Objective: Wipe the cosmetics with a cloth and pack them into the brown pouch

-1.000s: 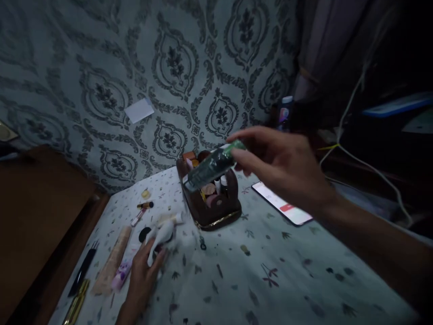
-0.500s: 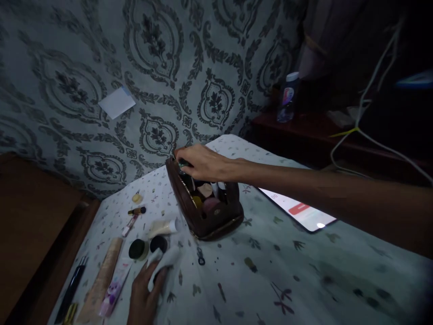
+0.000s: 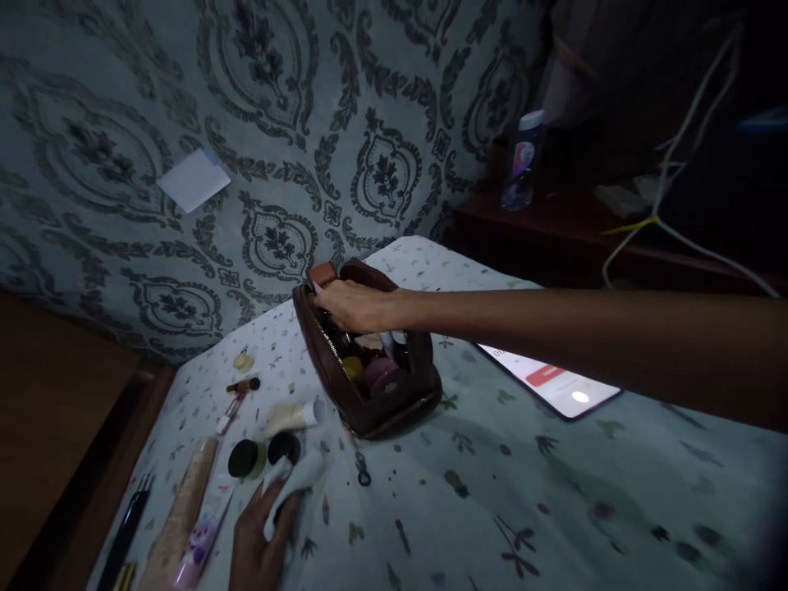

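A brown zippered bag (image 3: pixel 369 402) stands unzipped on the patterned sheet, with a yellow and a pink item inside. My right hand (image 3: pixel 360 308) reaches down into its far end; the fingertips are hidden there, so its hold cannot be seen. At the lower left, my left hand (image 3: pixel 264 529) grips a white cloth (image 3: pixel 301 478). Just beyond that hand lie a round black item (image 3: pixel 284 447) and a dark-lidded jar (image 3: pixel 244 458). A cream tube (image 3: pixel 292 416) rests between them and the bag.
Left on the sheet are a beige tube (image 3: pixel 185 509), a pink tube (image 3: pixel 206 533), a black pen-like item (image 3: pixel 126 529) and small cosmetics. A lit tablet (image 3: pixel 554 386) lies beneath my right forearm. Behind stands a bottle (image 3: pixel 522 160) on a dark red surface (image 3: pixel 560 215), near a white cable.
My right hand has gone lower into the bag, and the dark item at its fingers is now out of sight. My left hand keeps the cloth. The view has shifted slightly.
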Demonstrator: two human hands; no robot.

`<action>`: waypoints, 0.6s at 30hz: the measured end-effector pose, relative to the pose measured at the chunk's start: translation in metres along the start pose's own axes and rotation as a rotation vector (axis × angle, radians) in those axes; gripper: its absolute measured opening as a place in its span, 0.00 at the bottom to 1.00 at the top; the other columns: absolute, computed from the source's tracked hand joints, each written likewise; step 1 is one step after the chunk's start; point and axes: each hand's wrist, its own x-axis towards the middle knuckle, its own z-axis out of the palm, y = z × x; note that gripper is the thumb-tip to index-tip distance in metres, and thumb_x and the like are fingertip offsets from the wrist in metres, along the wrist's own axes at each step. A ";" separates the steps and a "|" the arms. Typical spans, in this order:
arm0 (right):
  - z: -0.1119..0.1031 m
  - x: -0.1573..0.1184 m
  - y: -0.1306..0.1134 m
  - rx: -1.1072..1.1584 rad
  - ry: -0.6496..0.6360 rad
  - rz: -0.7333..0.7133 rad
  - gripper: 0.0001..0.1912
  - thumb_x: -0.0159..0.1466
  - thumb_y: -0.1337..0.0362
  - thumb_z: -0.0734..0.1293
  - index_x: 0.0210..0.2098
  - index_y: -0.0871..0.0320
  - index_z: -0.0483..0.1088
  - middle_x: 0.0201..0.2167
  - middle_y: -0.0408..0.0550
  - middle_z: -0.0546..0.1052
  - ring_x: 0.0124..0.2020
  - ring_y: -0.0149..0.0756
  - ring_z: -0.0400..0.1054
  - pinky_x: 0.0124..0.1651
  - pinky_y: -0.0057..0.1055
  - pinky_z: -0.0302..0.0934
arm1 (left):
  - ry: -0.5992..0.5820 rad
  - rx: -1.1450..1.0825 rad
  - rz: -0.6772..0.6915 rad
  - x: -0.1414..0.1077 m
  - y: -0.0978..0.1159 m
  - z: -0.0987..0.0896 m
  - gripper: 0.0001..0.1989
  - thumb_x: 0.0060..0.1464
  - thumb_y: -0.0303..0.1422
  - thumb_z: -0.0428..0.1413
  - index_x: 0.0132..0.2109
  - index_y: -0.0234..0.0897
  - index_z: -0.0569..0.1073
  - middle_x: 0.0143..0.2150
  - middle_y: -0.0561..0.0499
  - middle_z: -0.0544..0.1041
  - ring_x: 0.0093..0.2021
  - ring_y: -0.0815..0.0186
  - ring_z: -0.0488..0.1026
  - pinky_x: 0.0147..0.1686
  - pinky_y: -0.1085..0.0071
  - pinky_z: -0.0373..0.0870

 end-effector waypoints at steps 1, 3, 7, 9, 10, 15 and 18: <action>-0.001 -0.001 0.000 -0.016 0.007 -0.007 0.17 0.61 0.73 0.63 0.50 0.62 0.71 0.46 0.58 0.76 0.45 0.45 0.72 0.41 0.34 0.63 | -0.010 0.006 0.001 0.000 0.000 0.000 0.18 0.59 0.44 0.55 0.48 0.39 0.81 0.48 0.46 0.82 0.49 0.54 0.79 0.49 0.60 0.78; -0.004 -0.006 -0.001 -0.061 0.051 -0.034 0.20 0.62 0.70 0.65 0.53 0.59 0.69 0.48 0.57 0.75 0.45 0.47 0.71 0.40 0.34 0.62 | -0.020 0.025 -0.008 0.000 0.000 -0.001 0.18 0.59 0.44 0.55 0.47 0.39 0.81 0.48 0.46 0.82 0.49 0.54 0.79 0.48 0.61 0.78; -0.012 -0.019 -0.006 -0.115 0.215 -0.024 0.15 0.63 0.63 0.65 0.49 0.56 0.71 0.45 0.55 0.76 0.43 0.48 0.71 0.37 0.35 0.60 | 0.064 0.039 -0.035 0.001 0.007 0.001 0.19 0.57 0.47 0.55 0.44 0.38 0.82 0.45 0.44 0.83 0.46 0.52 0.80 0.46 0.59 0.79; -0.016 -0.027 -0.013 -0.122 0.209 -0.028 0.09 0.64 0.65 0.62 0.40 0.59 0.73 0.38 0.54 0.77 0.38 0.45 0.71 0.34 0.34 0.58 | 0.087 0.028 -0.032 0.002 0.011 0.002 0.20 0.57 0.48 0.55 0.42 0.38 0.82 0.44 0.44 0.83 0.45 0.53 0.81 0.44 0.59 0.80; -0.018 -0.031 -0.017 -0.115 0.138 -0.050 0.09 0.64 0.67 0.61 0.36 0.60 0.74 0.35 0.53 0.77 0.35 0.42 0.71 0.32 0.33 0.57 | 0.086 0.021 -0.029 0.002 0.014 0.003 0.20 0.57 0.48 0.55 0.42 0.38 0.82 0.43 0.44 0.83 0.44 0.53 0.81 0.44 0.59 0.80; -0.018 -0.034 -0.032 -0.129 -0.345 -0.198 0.10 0.60 0.76 0.62 0.38 0.67 0.73 0.39 0.54 0.76 0.40 0.38 0.69 0.36 0.29 0.58 | 0.090 0.000 -0.023 0.002 0.019 0.002 0.19 0.58 0.47 0.55 0.42 0.38 0.82 0.43 0.44 0.83 0.44 0.54 0.81 0.44 0.60 0.80; -0.007 -0.026 -0.030 -0.068 -0.412 -0.180 0.12 0.56 0.79 0.63 0.39 0.70 0.73 0.40 0.56 0.76 0.41 0.39 0.69 0.38 0.29 0.59 | 0.082 -0.030 -0.021 0.001 0.017 0.002 0.18 0.58 0.46 0.55 0.42 0.38 0.82 0.41 0.45 0.84 0.42 0.55 0.81 0.43 0.61 0.80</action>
